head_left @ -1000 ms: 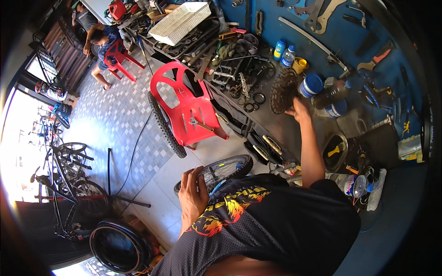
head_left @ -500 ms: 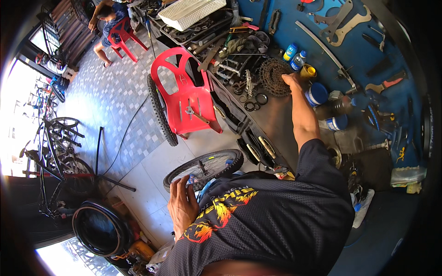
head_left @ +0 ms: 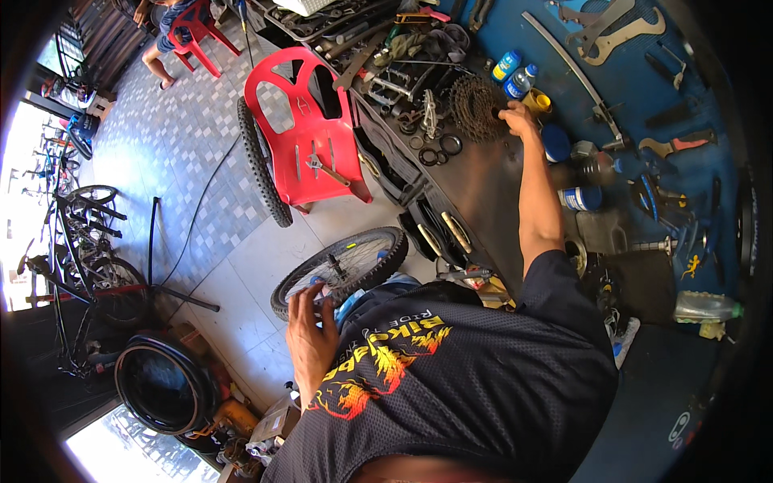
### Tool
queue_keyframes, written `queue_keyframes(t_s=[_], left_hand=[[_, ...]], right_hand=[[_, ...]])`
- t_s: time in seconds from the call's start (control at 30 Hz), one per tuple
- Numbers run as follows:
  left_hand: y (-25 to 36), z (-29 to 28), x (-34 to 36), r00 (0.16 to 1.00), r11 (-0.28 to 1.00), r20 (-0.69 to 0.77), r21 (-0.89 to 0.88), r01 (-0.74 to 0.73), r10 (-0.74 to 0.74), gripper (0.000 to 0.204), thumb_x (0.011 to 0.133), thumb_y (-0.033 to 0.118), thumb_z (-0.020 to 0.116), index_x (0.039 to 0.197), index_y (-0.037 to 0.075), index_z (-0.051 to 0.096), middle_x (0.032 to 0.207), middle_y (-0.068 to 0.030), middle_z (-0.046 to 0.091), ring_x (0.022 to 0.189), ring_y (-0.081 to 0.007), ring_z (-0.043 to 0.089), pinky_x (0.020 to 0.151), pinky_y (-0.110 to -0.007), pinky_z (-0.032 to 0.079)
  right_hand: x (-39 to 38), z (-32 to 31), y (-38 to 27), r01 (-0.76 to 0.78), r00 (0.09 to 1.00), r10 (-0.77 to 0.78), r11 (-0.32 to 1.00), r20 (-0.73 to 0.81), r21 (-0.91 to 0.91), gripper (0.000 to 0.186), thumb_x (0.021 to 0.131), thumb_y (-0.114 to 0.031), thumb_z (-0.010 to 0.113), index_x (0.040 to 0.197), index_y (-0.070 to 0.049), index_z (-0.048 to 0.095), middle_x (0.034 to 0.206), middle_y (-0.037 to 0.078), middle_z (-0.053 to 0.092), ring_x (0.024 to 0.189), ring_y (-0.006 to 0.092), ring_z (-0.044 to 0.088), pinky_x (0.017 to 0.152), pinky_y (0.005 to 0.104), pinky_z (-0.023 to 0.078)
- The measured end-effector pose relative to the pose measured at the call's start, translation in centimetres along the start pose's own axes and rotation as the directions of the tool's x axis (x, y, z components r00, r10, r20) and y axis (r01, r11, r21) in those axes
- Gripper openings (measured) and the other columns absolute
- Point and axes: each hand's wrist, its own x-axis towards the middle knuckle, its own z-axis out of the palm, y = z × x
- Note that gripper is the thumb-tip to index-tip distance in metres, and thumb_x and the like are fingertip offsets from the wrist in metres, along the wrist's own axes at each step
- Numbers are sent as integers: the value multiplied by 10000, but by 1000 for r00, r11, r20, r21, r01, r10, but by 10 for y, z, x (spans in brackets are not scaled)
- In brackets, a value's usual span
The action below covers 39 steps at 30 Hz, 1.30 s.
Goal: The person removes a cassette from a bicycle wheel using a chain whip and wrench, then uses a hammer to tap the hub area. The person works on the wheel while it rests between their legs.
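At the workbench (head_left: 483, 183), the right hand's (head_left: 521, 122) fingers pinch the sprocket cassette (head_left: 473, 109) edge, where I judge this stiff, weighty part best held.

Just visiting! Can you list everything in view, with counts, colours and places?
Sprocket cluster: one, brown, over workbench
Loose parts: many, metallic, on workbench
Small bottles: two, blue, beside yellow cup
Wall tools: several, mixed colours, on blue wall
Chairs: two, red, centre and upper left
Wrench-like tool: one, silver-headed, on nearer chair
Wheel: one, black-tyred, below nearer chair
Knobbly tyre: one, black, left of nearer chair
Bicycles: several, dark, far left
Seated person: one, dark blue clothing, upper left
Left hand: one, bare, at wheel
Right hand: one, bare, at sprocket cluster's edge
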Motion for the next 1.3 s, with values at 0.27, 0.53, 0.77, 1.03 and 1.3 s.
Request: queue_keyframes(t_s=[0.27, 0.53, 0.77, 1.03, 1.3], left_hand=[[-47, -13, 35, 998, 979, -69, 204, 9, 5, 261, 1004, 169, 634, 1200, -3, 639, 1110, -184, 676, 810, -300, 706, 695, -394, 568], [-79, -8, 12, 990, 962, -54, 235, 137, -128, 314, 973, 225, 678, 1208, 19, 647, 1105, -177, 694, 820, -282, 727, 744, -411, 565], [-101, 10, -1, 987, 971, 73, 200, 128, -145, 333, 963, 260, 682, 1211, 42, 639, 1070, -192, 699, 800, -297, 722, 764, -426, 551], [-126, -5, 2, 976, 960, 89, 217, 177, -200, 354, 955, 284, 693, 1208, 42, 642, 1082, -196, 698, 815, -301, 722, 762, -429, 552], [-168, -11, 5, 966, 970, 142, 146, 195, -216, 361, 939, 297, 702, 1181, 31, 661, 1096, -188, 705, 864, -325, 719, 797, -439, 552]], right_hand=[[-21, 33, 7, 503, 785, -616, 702, -75, -504, 867, 801, -435, 827, 1551, -247, 434, 1489, 271, 480, 1412, 432, 420, 1149, 499, 397], [-6, 4, 41, 337, 906, -405, 865, -122, -373, 661, 832, -312, 814, 1426, -151, 571, 1393, 202, 614, 1299, 371, 572, 1078, 450, 466], [-15, 15, 56, 182, 930, -290, 899, -228, -399, 725, 891, -275, 732, 1543, -153, 439, 1497, 231, 514, 1365, 394, 507, 1120, 465, 432], [-54, 44, 57, 433, 747, -653, 621, -125, -653, 914, 859, -204, 680, 1637, -198, 202, 1635, 255, 275, 1473, 432, 343, 1197, 481, 348], [-135, 81, 65, 460, 715, -656, 703, -244, -542, 886, 875, -194, 688, 1623, -114, 221, 1587, 305, 330, 1466, 450, 342, 1206, 487, 323]])
